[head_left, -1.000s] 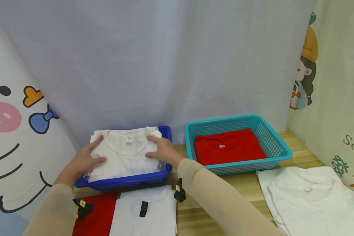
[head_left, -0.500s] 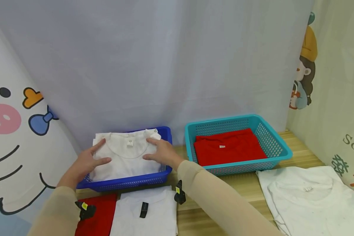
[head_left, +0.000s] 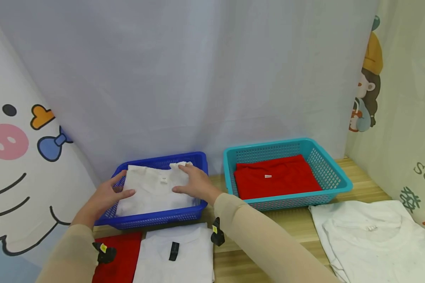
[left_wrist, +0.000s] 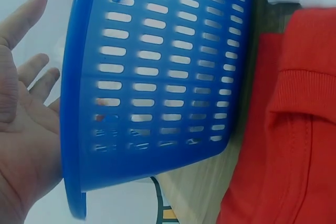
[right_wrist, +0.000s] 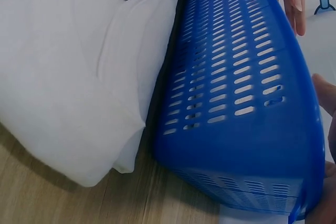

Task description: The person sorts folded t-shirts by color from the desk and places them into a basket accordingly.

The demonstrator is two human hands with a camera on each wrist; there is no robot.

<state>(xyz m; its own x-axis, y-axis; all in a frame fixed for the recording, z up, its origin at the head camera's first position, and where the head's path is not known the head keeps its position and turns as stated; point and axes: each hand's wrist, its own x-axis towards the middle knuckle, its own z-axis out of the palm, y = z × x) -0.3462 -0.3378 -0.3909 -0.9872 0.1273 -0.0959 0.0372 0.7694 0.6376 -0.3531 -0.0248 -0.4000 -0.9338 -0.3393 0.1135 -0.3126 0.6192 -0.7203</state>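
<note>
A folded white T-shirt (head_left: 156,192) lies in the dark blue basket (head_left: 156,217), its neckline and small label facing up. My left hand (head_left: 104,198) is at the basket's left end, fingers spread and thumb reaching toward the shirt's left edge. In the left wrist view, the palm and fingers of the left hand (left_wrist: 26,119) show beyond the basket rim, holding nothing. At the shirt's right side is my right hand (head_left: 198,184), index finger and thumb apart over the cloth by its raised upper corner. The basket wall partly hides it in the right wrist view.
A turquoise basket (head_left: 290,196) with a folded red T-shirt (head_left: 276,179) stands to the right. In front of the blue basket lie another red garment (head_left: 118,259) and a white T-shirt (head_left: 191,255) with a black label. A larger white T-shirt (head_left: 372,243) lies at front right.
The white T-shirt has sunk lower into the blue basket and shifted slightly right, baring the basket's back rim. My left hand has come away from the shirt's left edge.
</note>
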